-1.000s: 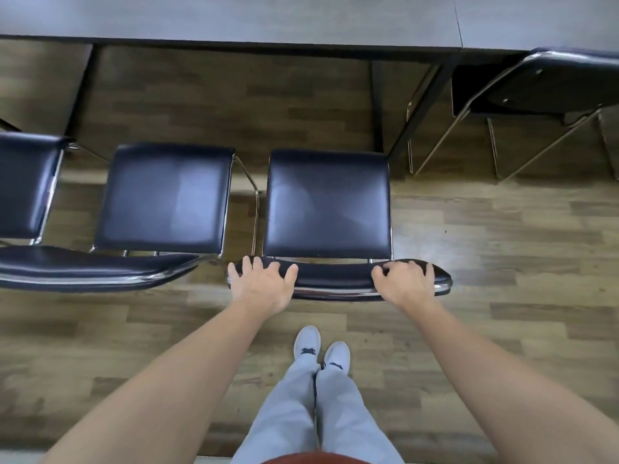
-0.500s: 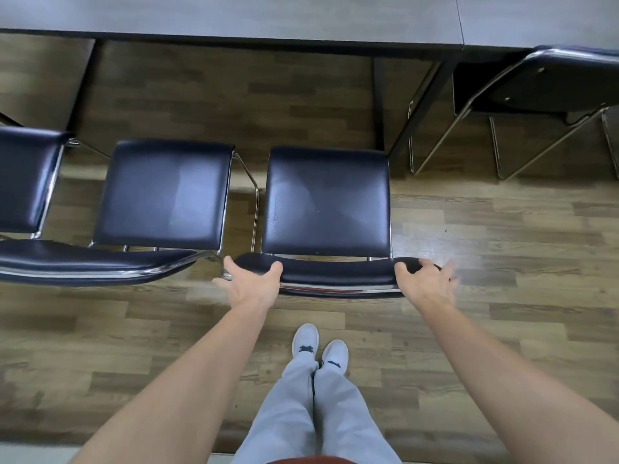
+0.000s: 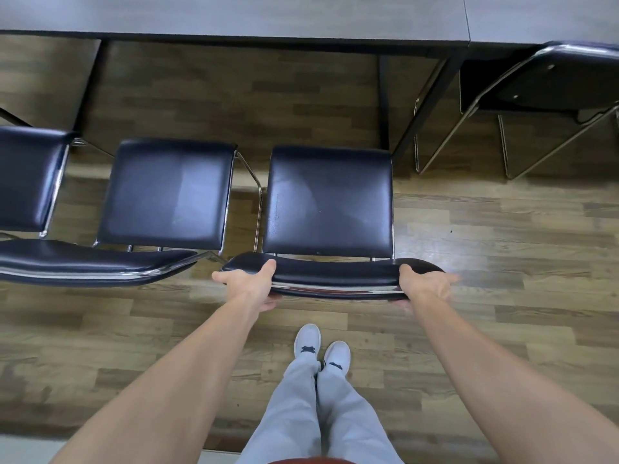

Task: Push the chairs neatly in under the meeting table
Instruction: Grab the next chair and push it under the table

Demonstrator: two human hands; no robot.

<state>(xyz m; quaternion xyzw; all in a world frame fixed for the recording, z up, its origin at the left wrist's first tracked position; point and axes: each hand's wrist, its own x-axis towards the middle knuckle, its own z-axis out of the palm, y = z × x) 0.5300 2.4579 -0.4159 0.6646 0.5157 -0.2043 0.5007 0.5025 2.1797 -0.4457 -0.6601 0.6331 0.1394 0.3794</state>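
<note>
firmly both: left hand (image 3: 249,287) and right hand (image 3: 422,285) clamped around chair backrest (image 3: 335,274) ends

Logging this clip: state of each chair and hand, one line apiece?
Middle black padded chrome-framed chair: pulled out, backrest gripped.
Left black chair: pulled out.
Far-left black chair: pulled out.
Right black chair: tucked under grey table.
Left hand: gripping backrest.
Right hand: gripping backrest.

Both my arms reach forward and down, bare and nearly straight. My left hand (image 3: 249,285) clamps the left end of the chair backrest (image 3: 335,274), thumb on top, fingers underneath. My right hand (image 3: 423,285) grips the right end likewise, thumb over, fingers partly hidden.
</note>
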